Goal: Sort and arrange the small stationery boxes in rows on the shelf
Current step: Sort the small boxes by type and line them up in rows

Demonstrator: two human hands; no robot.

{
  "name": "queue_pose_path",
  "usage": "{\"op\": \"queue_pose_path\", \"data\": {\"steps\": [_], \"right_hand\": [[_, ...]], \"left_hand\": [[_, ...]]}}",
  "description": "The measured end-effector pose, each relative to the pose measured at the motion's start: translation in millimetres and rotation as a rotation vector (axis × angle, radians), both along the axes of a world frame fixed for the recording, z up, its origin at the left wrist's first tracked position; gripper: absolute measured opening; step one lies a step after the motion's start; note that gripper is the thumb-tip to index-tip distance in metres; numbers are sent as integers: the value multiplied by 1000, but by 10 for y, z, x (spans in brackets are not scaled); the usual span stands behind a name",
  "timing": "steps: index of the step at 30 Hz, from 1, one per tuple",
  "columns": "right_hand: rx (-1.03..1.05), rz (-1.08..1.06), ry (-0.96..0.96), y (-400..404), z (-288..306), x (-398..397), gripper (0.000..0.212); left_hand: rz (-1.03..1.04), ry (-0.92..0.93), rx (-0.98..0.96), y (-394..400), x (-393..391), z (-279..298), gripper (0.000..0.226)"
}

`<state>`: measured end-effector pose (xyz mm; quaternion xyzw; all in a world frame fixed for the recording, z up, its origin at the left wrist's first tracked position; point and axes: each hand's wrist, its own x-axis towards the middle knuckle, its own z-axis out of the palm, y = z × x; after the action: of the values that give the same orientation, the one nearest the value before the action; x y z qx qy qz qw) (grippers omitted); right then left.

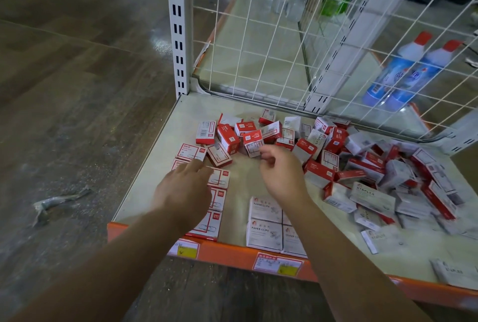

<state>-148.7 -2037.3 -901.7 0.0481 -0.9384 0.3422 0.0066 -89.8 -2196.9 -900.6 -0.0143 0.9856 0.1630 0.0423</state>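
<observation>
The left hand point(185, 187) lies flat, fingers straight, on the started column of red-edged boxes point(218, 199) near the shelf point(144, 166) front. The right hand point(280, 171), loosely curled and empty, hovers just short of the jumbled pile point(362, 166). A careless grab there could topple leaning boxes into the paper-clip boxes point(263, 221), or skew that column.

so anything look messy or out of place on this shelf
Yes. Most of the small boxes lie in a jumbled heap on the right and back of the shelf, tilted and overlapping, while only the red-and-white column under the left hand and the paper clip boxes at the front sit in rows.
</observation>
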Motion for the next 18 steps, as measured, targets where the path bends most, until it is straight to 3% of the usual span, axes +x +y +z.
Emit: {"op": "queue_pose_path", "data": {"steps": [5,13,18], "right_hand": [[15,-14,-6,62,22,-182,37],[110,113,-104,46,-133,-439,47],[121,94,-69,56,-215,-510,39]], "left_hand": [[-81,-7,-23,166,-121,-2,38],[-18,-57,6,226,-246,-9,33],[0,-55,41,208,-252,-17,33]]}}
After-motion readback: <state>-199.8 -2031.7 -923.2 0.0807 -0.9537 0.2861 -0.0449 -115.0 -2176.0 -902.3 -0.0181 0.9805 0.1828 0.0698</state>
